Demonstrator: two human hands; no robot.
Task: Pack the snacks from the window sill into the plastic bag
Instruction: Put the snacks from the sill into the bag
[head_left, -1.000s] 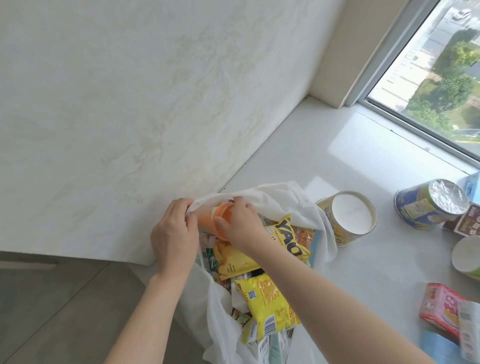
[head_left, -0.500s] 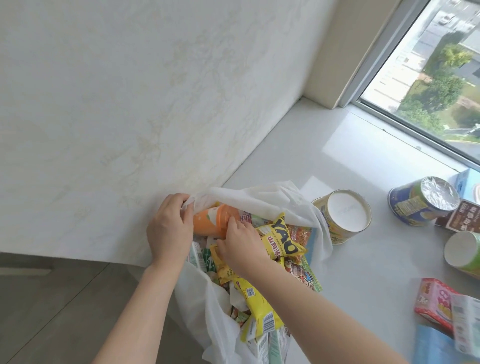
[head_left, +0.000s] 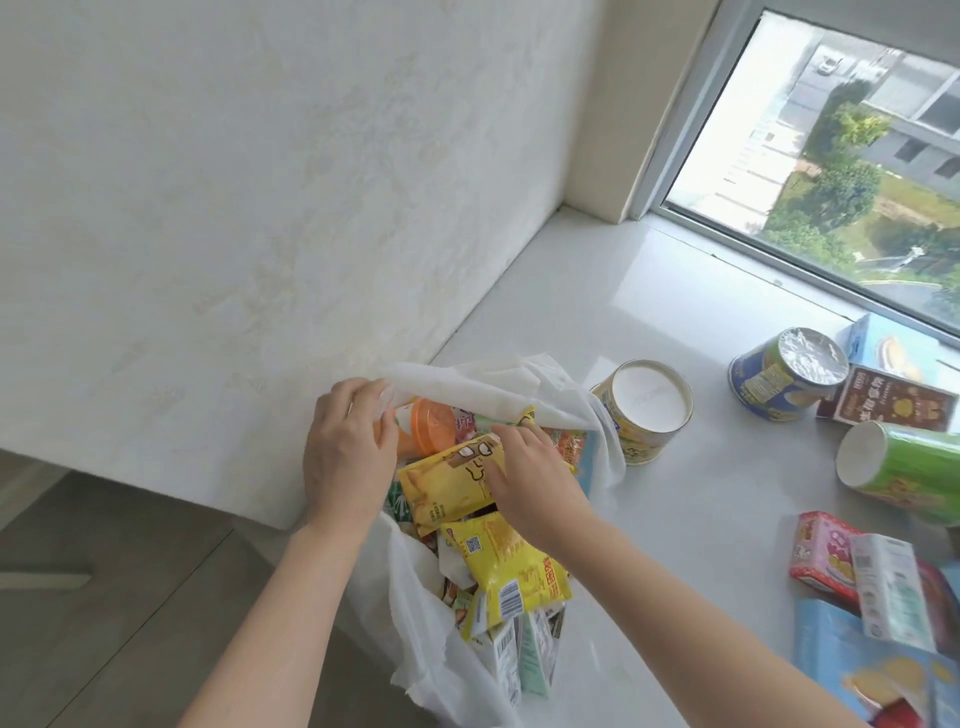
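At centre frame, my left hand (head_left: 347, 453) is pinching the white plastic bag (head_left: 483, 387) rim open, while my right hand (head_left: 524, 475) is pressing relaxed fingers onto a yellow snack packet (head_left: 447, 480) inside it.

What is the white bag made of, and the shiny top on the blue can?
The white bag looks like thin, soft plastic film: it crumples and lets light through. The blue can has a top that looks like foil: silvery, wrinkled, reflective. Its body may be cardboard; unclear.

One head-worn wide-angle view looks forward and down, close over the window sill (head_left: 649, 322) corner.
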